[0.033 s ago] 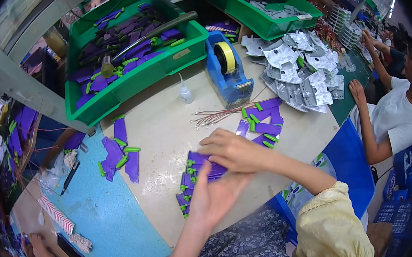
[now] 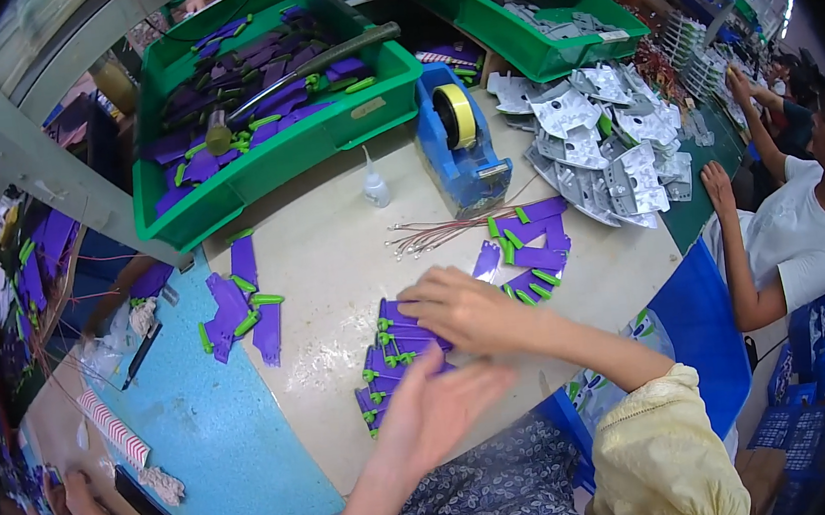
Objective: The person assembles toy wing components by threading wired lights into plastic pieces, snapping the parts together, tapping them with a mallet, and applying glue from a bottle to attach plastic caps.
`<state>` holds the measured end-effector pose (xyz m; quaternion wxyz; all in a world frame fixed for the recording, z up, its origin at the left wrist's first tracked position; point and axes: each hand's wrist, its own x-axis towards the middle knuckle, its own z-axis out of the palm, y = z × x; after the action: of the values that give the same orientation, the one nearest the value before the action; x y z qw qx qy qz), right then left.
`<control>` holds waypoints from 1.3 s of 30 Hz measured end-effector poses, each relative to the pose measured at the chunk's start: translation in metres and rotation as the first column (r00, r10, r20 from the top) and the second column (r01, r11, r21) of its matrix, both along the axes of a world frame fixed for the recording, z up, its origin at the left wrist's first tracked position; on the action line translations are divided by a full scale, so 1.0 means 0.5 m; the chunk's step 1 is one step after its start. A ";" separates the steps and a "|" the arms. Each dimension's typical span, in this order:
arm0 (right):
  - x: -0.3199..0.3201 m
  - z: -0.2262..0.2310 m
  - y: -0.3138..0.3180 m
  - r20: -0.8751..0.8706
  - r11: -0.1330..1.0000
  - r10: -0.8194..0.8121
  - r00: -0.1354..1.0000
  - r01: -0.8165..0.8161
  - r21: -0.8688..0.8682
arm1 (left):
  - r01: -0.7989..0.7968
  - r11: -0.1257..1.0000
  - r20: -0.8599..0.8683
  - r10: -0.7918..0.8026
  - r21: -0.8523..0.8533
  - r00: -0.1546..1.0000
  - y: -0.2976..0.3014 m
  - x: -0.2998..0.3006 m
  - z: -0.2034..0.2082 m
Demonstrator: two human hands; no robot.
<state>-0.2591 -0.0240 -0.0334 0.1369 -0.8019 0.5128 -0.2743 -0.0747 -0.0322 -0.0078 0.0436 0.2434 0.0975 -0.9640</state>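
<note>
My right hand point(image 2: 474, 311) reaches in from the right over a fanned row of purple flat plastic pieces with green tips point(image 2: 385, 376). Its fingers lie spread over the row's upper end, and their undersides are hidden. Just below, my left hand point(image 2: 444, 410) is open, palm up and slightly smeared by motion, with thumb up beside the row and fingers pointing right. Nothing shows in its palm. Beyond my right hand lies another group of purple pieces with green tips point(image 2: 538, 256). Thin reddish wires point(image 2: 430, 233) lie near it.
A green bin point(image 2: 271, 157) of purple pieces, with a hammer point(image 2: 312, 67) across it, stands far left. A blue tape dispenser point(image 2: 474, 176), small white bottle point(image 2: 375, 186) and stacked grey plastic parts point(image 2: 582, 144) stand behind my hands. A co-worker point(image 2: 792, 228) sits at right.
My left hand has shifted slightly right and down, away from the purple row, so more green tips show. My right hand has moved slightly right and down.
</note>
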 end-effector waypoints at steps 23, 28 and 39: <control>0.059 0.044 -0.094 0.136 0.977 -0.180 0.974 0.161 0.142 | 0.366 -0.575 0.096 0.444 -0.732 0.891 -0.192 0.054 -0.091; 0.068 0.031 -0.123 0.134 0.956 -0.225 0.965 0.192 0.224 | 0.345 -0.506 0.100 0.449 -0.790 0.888 -0.195 0.060 -0.106; 0.054 0.017 -0.077 0.354 0.806 -0.343 0.870 0.079 0.587 | 0.375 -0.487 0.131 0.463 -0.789 0.877 -0.200 0.062 -0.105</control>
<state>-0.2323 -0.0625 -0.0251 0.4441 -0.5792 0.6131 -0.3025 -0.0438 -0.1321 -0.0606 0.3003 0.3005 -0.7850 -0.4509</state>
